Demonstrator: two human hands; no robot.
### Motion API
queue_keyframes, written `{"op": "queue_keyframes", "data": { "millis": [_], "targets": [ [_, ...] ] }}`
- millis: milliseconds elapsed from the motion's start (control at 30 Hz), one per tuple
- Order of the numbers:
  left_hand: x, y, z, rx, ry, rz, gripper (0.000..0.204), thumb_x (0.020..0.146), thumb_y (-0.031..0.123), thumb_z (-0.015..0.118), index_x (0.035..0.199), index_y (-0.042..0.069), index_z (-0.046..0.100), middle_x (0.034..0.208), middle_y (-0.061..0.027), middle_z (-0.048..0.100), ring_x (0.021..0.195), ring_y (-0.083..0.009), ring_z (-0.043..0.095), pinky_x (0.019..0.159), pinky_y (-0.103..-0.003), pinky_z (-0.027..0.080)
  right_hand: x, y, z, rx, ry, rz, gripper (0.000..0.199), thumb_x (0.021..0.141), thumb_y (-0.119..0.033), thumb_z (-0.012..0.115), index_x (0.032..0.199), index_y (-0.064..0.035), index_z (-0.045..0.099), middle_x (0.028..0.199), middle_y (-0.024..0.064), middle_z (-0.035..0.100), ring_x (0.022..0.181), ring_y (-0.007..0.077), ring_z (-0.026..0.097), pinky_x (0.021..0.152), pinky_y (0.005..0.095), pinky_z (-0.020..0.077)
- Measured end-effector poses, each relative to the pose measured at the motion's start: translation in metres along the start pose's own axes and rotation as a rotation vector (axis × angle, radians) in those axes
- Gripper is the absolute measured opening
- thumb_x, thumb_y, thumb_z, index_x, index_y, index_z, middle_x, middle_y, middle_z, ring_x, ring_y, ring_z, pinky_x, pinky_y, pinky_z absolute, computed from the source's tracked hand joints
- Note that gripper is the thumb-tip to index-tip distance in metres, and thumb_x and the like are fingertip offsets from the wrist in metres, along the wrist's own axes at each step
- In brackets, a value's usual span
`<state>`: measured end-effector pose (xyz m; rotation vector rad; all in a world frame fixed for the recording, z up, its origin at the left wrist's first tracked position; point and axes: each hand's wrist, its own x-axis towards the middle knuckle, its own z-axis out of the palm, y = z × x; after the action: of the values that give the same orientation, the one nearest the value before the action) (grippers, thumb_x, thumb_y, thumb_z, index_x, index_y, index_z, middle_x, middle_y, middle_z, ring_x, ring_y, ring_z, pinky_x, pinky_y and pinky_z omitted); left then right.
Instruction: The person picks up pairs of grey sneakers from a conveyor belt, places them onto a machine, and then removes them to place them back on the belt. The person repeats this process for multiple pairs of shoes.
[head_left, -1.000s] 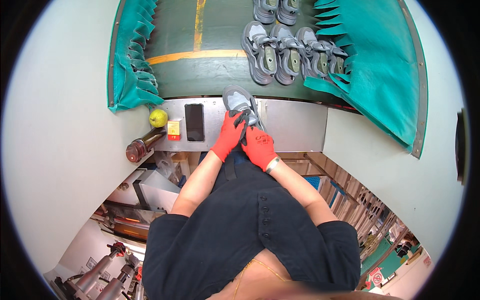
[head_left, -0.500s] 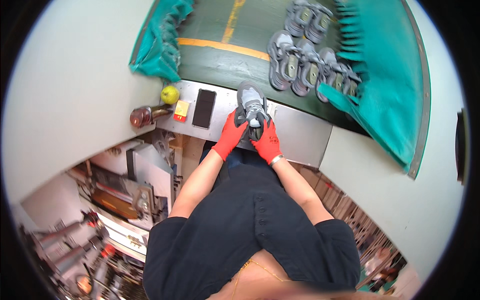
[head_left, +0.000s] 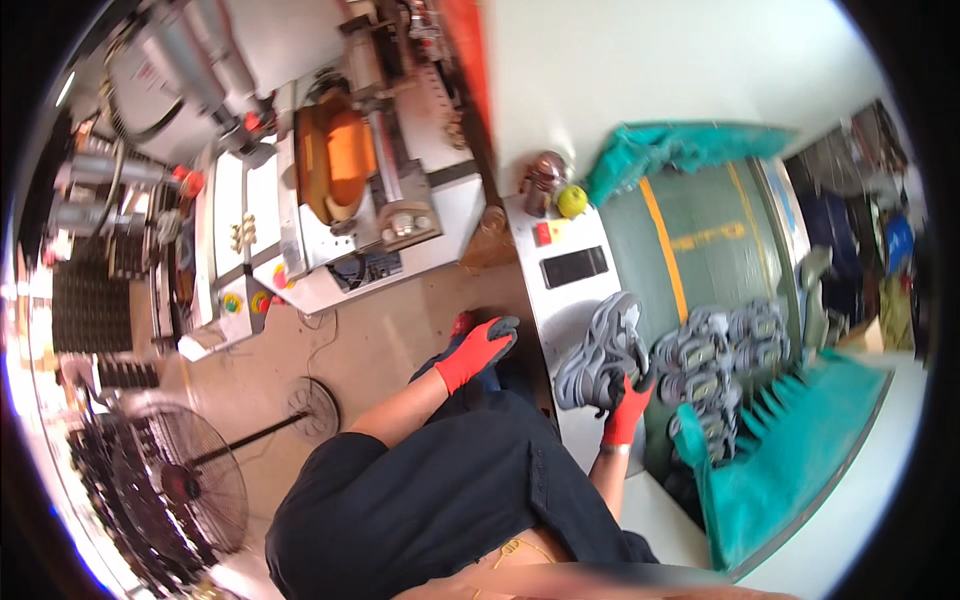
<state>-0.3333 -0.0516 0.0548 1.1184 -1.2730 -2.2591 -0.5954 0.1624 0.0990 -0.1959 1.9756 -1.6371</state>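
Note:
A grey sneaker (head_left: pixel 598 350) is tilted over the metal ledge, its chunky sole side showing. My right hand (head_left: pixel 628 408), in a red glove with dark fingers, grips the sneaker at its near right end. Away from the shoe, my left hand (head_left: pixel 482 352) hangs over the gap before the ledge, in a matching glove. Its fingers are curled together, and nothing shows in them. More grey sneakers (head_left: pixel 700 350) stand in rows on the green conveyor belt (head_left: pixel 655 270) beyond the ledge.
On the ledge (head_left: pixel 545 308) lie a black phone (head_left: pixel 574 267), a red and yellow packet (head_left: pixel 551 232), a green apple (head_left: pixel 572 202) and a brown bottle (head_left: pixel 543 180). Teal curtains (head_left: pixel 800 450) flank the belt. To the left stand a machine (head_left: pixel 345 170) and a floor fan (head_left: pixel 185 485).
My view and body have swung left, bringing the machine and fan into sight. My left hand has let go of the sneaker and moved away; my right hand keeps hold of it.

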Motion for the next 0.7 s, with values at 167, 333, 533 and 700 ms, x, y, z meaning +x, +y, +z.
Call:
{"op": "queue_keyframes", "data": {
  "millis": [167,333,533,700],
  "targets": [
    [-0.010,0.024,-0.035,0.068,0.020,0.182,0.042,0.102,0.007,0.065,0.143,-0.001,0.057,0.123,-0.0052,0.067,0.111,-0.0124,0.062,0.097,-0.028,0.053,-0.044,-0.109,0.070,0.125,-0.230,-0.105,0.075,0.088,0.002,0.064,0.158,-0.0004,0.036,0.134,0.0102,0.060,0.063,0.0028,0.047,0.054,0.0190,0.0355],
    [-0.052,0.108,-0.083,-0.160,-0.185,0.254,0.045,0.102,0.006,0.064,0.145,-0.003,0.055,0.135,-0.0111,0.066,0.125,-0.0177,0.059,0.106,-0.031,0.049,-0.072,-0.189,0.176,0.083,-0.381,-0.393,0.083,0.081,0.007,0.051,0.161,-0.0013,0.035,0.153,0.0102,0.049,0.131,0.0184,0.050,0.107,0.0285,0.0406],
    [-0.120,0.182,-0.198,0.022,-0.146,0.286,0.052,0.101,0.017,0.064,0.148,-0.001,0.053,0.134,-0.0080,0.065,0.122,-0.0154,0.058,0.105,-0.032,0.046,-0.099,-0.259,0.367,0.148,-0.673,-0.397,0.082,0.087,-0.012,0.073,0.159,-0.0015,0.037,0.148,0.0113,0.054,0.134,0.0237,0.052,0.114,0.0355,0.0388],
    [-0.171,0.241,-0.274,-0.086,-0.170,0.305,0.050,0.104,0.026,0.062,0.145,-0.001,0.054,0.129,-0.0091,0.066,0.120,-0.0171,0.059,0.104,-0.034,0.046,-0.060,-0.235,0.535,0.156,-0.869,-0.323,0.072,0.088,-0.001,0.070,0.155,-0.0001,0.044,0.139,0.0094,0.062,0.123,0.0183,0.058,0.106,0.0309,0.0459]
  ]
}}
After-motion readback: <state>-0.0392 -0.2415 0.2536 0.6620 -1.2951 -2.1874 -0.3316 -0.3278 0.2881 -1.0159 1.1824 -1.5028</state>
